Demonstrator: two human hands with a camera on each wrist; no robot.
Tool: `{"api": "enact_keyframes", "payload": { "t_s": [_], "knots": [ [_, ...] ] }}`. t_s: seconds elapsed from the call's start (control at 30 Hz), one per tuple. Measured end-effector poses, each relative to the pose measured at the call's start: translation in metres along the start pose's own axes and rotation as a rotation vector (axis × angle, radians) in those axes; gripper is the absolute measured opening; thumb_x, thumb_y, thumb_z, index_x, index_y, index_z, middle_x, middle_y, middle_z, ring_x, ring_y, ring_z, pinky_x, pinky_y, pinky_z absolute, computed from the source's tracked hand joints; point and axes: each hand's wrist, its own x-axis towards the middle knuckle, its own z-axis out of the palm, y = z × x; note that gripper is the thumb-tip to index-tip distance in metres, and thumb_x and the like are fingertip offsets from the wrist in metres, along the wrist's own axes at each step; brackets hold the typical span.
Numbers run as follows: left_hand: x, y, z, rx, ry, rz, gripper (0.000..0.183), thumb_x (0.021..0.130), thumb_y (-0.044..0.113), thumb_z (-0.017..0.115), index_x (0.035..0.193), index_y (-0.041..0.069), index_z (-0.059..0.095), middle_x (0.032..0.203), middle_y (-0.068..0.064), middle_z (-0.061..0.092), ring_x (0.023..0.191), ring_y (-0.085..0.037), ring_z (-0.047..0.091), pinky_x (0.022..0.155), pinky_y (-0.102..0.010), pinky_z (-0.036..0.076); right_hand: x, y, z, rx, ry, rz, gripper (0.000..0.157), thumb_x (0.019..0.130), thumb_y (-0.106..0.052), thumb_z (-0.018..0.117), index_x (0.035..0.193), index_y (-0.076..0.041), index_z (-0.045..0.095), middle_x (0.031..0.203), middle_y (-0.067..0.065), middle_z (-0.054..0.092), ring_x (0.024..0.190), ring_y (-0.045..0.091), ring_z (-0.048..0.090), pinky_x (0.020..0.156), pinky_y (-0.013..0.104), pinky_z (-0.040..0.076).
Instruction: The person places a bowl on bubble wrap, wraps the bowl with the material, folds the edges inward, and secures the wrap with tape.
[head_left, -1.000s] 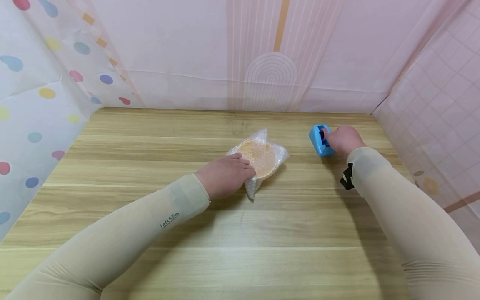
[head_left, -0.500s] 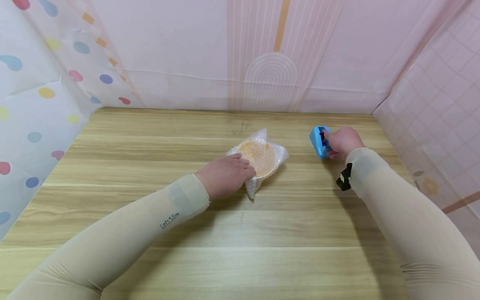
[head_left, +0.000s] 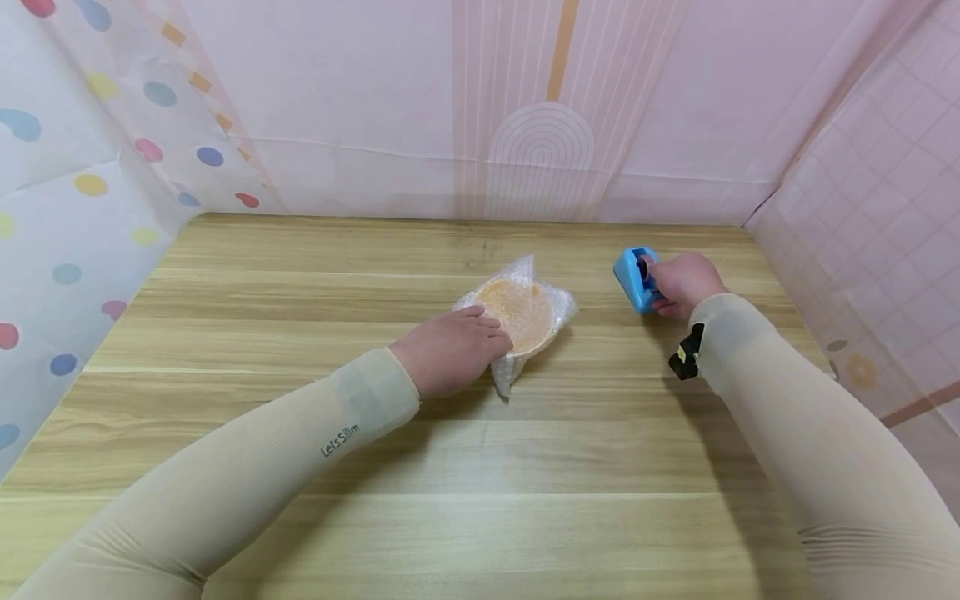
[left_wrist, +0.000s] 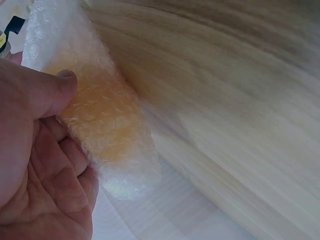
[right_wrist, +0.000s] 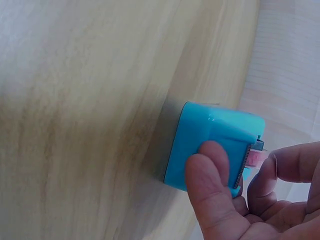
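A round yellow-orange thing wrapped in bubble wrap [head_left: 534,312] lies at the middle of the table, corners of the wrap sticking out. My left hand [head_left: 453,354] holds its near left edge. In the left wrist view the thumb [left_wrist: 62,87] presses one face of the bundle, the other fingers curling at its edge. Further right, my right hand [head_left: 686,282] grips a blue tape dispenser [head_left: 632,279]. The right wrist view shows two fingertips [right_wrist: 212,155] against the dispenser's body by its toothed cutter, and another finger at the pinkish tape end [right_wrist: 256,158].
The wood-grain table [head_left: 480,500] ends at a pale pink patterned sheet [head_left: 360,108] behind it. A dotted sheet [head_left: 67,208] rises on the left and a checked one [head_left: 892,208] on the right. A small black device [head_left: 686,354] sits at my right wrist.
The tape dispenser and my right hand shift very slightly, and more of the fingers shows under the dispenser's near side. The left hand and the bubble-wrapped bundle stay in place.
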Motion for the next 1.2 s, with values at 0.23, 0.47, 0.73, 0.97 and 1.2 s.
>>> {"api": "enact_keyframes", "payload": {
  "t_s": [0.23, 0.47, 0.73, 0.97, 1.2],
  "knots": [
    [0.0004, 0.0002, -0.0006, -0.010, -0.015, -0.007, 0.018, 0.102, 0.000, 0.054, 0.107, 0.013, 0.065, 0.111, 0.000, 0.077, 0.116, -0.018, 0.068, 0.127, -0.045, 0.039, -0.0003, -0.0012, -0.0021, -0.022, -0.007, -0.001, 0.068, 0.112, -0.045, 0.041, 0.153, 0.009, 0.039, 0.123, 0.019, 0.052, 0.092, 0.023, 0.065, 0.083, 0.030, 0.064],
    [0.0009, -0.0003, -0.0001, -0.010, -0.008, -0.001, 0.017, 0.102, 0.000, 0.054, 0.107, 0.013, 0.064, 0.111, -0.001, 0.077, 0.115, -0.018, 0.068, 0.126, -0.045, 0.040, 0.0004, -0.0019, -0.0031, -0.075, -0.006, -0.008, 0.068, 0.112, -0.046, 0.041, 0.151, 0.010, 0.041, 0.119, 0.021, 0.054, 0.085, 0.020, 0.066, 0.080, 0.030, 0.065],
    [0.0003, 0.0000, -0.0007, -0.010, -0.015, -0.001, 0.018, 0.103, 0.001, 0.053, 0.109, 0.012, 0.065, 0.112, -0.001, 0.077, 0.116, -0.019, 0.068, 0.126, -0.045, 0.040, -0.0010, -0.0027, -0.0012, -0.200, 0.065, -0.062, 0.055, 0.111, -0.045, 0.047, 0.122, 0.007, 0.061, 0.072, 0.005, 0.054, 0.059, 0.016, 0.057, 0.062, 0.029, 0.058],
    [-0.0003, 0.0006, -0.0013, -0.010, -0.012, 0.001, 0.018, 0.103, 0.001, 0.053, 0.110, 0.012, 0.065, 0.112, -0.001, 0.077, 0.116, -0.019, 0.068, 0.126, -0.046, 0.040, -0.0009, -0.0012, 0.0015, -0.022, 0.026, -0.022, 0.065, 0.112, -0.043, 0.044, 0.153, 0.007, 0.041, 0.113, 0.018, 0.055, 0.074, 0.017, 0.066, 0.074, 0.028, 0.064],
    [-0.0001, 0.0007, -0.0013, -0.016, -0.008, 0.003, 0.017, 0.103, 0.002, 0.053, 0.109, 0.012, 0.065, 0.112, -0.002, 0.076, 0.116, -0.019, 0.068, 0.126, -0.046, 0.040, 0.0013, 0.0017, 0.0054, 0.043, 0.057, -0.022, 0.066, 0.111, -0.045, 0.045, 0.150, 0.009, 0.043, 0.107, 0.016, 0.056, 0.068, 0.013, 0.066, 0.071, 0.026, 0.064]
  ]
}}
